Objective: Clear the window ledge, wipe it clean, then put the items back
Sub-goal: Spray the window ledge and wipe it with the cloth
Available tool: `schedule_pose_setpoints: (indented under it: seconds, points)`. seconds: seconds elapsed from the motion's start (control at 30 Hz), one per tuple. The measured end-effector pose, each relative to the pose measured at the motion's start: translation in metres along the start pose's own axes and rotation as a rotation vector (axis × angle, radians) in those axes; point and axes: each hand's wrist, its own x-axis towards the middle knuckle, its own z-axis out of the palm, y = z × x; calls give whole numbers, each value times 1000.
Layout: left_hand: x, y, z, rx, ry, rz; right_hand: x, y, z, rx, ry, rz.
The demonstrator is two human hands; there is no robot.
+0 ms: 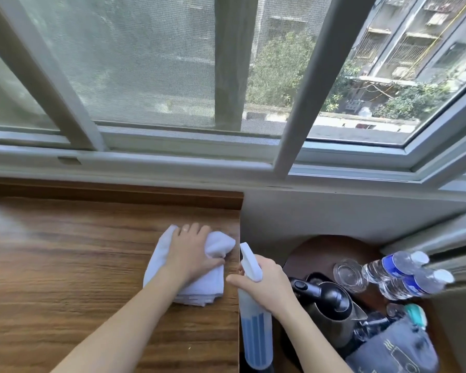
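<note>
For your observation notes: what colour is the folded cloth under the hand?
White cloth, clearest in the head view.

White cloth (184, 267), wood-grained brown ledge (65, 265), blue-striped spray bottle (254, 332).

**Around the wooden ledge**

The cloth (189, 273) lies on the wooden ledge (65, 265), near its right edge. Right of the ledge stands the spray bottle (254, 319); farther right, lower down, the kettle (326, 305), glass (349, 275) and two water bottles (404, 275).
</note>
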Motion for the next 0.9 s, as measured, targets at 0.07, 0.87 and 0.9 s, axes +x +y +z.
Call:
schedule_pose_setpoints:
  seconds: [0.07, 0.87, 0.9]
  points:
    - [-21, 1, 7, -22, 40, 44, 2, -1, -1, 11, -4, 18]
    - [65, 3, -1, -65, 18, -148, 0, -6, -8, 17, 25, -39]
    - [63, 3, 1, -64, 33, -123, 0, -6, -8, 17, 25, -42]
